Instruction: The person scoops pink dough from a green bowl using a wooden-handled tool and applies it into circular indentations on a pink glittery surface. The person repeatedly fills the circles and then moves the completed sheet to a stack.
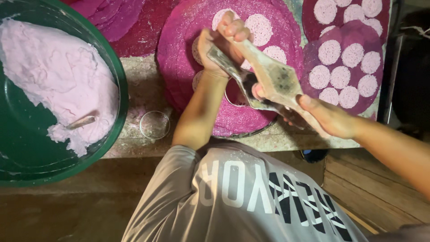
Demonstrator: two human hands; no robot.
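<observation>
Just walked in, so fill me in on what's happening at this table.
A person in a grey shirt holds a flat wooden paddle and a metal blade over a round pink mat. The left hand grips their upper ends; the right hand holds the paddle's lower end. Pale pink discs lie on this mat and the mat beside it. A green basin at the left holds pale pink dough, with a glass ring next to it.

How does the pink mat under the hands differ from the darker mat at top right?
The pink mat is brighter magenta; the darker mat is purplish. The pink mat shows few pale discs, partly hidden by the left hand and wooden paddle; the darker mat is nearly filled. Both are round and hold pale pink discs.
</observation>
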